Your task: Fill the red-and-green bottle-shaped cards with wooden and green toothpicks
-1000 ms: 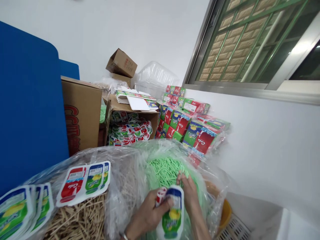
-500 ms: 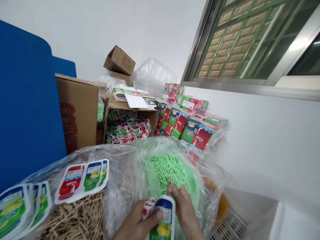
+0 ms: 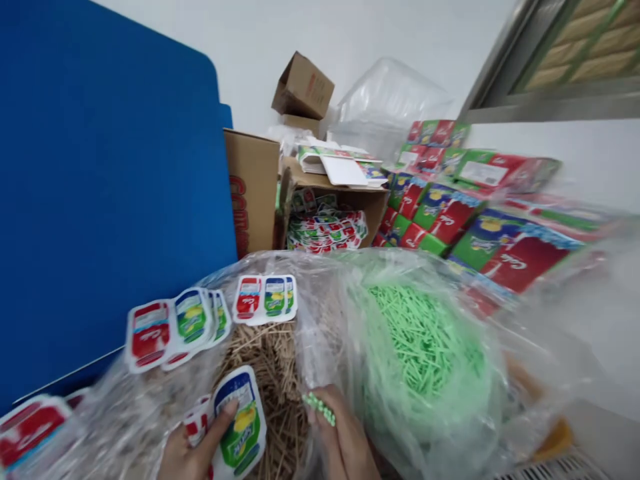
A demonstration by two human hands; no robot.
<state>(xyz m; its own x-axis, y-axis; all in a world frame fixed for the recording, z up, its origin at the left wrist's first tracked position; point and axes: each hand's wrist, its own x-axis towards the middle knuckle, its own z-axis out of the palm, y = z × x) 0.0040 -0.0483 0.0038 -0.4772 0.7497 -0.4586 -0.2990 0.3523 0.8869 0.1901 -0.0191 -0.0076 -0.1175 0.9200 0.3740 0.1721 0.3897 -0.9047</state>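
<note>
My left hand grips a folded printed card, thumb on its green lemon Sprite face, with a red-and-white part sticking out beside the thumb. My right hand is closed around a small bundle of green sticks, their ends showing past the fingers. Both hands are over a clear plastic bag of brown sticks. To the right, another bag holds loose green sticks. Cola and Sprite cards lie on the brown sticks' far edge, and more cards lie to the left.
A blue panel stands at the left. Behind the bags, an open carton holds many printed cards, beside another cardboard box. Wrapped red and green boxes are stacked along the right wall, below a window.
The view has swung left. My right hand has moved from the green stick pile to over the brown sticks, carrying green sticks. My left hand still holds the card.
</note>
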